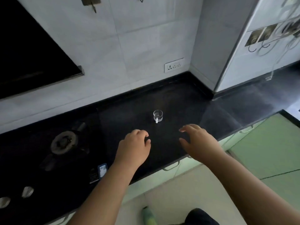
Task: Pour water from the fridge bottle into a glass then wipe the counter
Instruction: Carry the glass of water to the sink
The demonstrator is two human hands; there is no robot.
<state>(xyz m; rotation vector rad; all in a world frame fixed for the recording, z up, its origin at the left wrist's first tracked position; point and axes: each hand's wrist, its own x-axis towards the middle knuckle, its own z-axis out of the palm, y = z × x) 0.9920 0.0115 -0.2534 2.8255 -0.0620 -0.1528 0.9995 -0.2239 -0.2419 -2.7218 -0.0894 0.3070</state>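
A small clear glass cup (158, 116) with a handle stands upright on the black counter (219, 114), near its middle. My left hand (134, 147) hovers over the counter in front of the glass, fingers loosely curled, holding nothing. My right hand (198, 140) hovers to the right of it, fingers spread and relaxed, also holding nothing. Both hands are a short way short of the glass and do not touch it. A green bottle (148, 215) lies low in the picture, below the counter edge, blurred.
A gas stove (63, 142) with a burner and knobs fills the counter's left part. A wall socket (174, 65) sits on the tiled wall behind. Pale green cabinet fronts (266, 143) run under the counter at right. A dark chimney hood (32, 51) hangs at upper left.
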